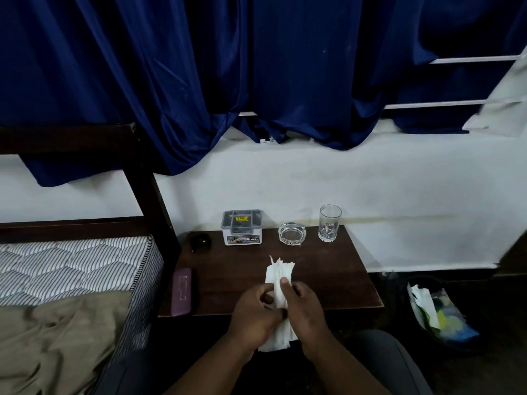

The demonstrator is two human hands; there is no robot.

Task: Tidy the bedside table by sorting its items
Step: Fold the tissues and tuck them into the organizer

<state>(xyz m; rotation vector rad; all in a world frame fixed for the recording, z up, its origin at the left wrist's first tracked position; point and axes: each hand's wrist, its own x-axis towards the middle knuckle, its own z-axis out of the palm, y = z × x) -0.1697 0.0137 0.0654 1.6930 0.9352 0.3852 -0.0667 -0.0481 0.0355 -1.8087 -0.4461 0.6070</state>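
Both hands hold a crumpled white tissue point(278, 273) upright over the front edge of the dark wooden bedside table point(328, 280). My left hand point(252, 312) grips its lower part and my right hand point(303, 306) pinches it just above, thumb on the paper. At the back of the table stand a grey lidded plastic box point(241, 227), a clear glass ashtray point(292, 233) and an empty drinking glass point(329, 222). A small black object point(200, 242) sits at the back left. A purple phone point(182, 292) lies along the left edge.
A bed with a striped mattress point(71, 266) and tan sheet point(57, 337) adjoins the table on the left, behind a dark wooden bedframe point(151, 195). Blue curtains point(228, 67) hang above the white wall. A bin bag with paper waste point(433, 312) sits on the floor right.
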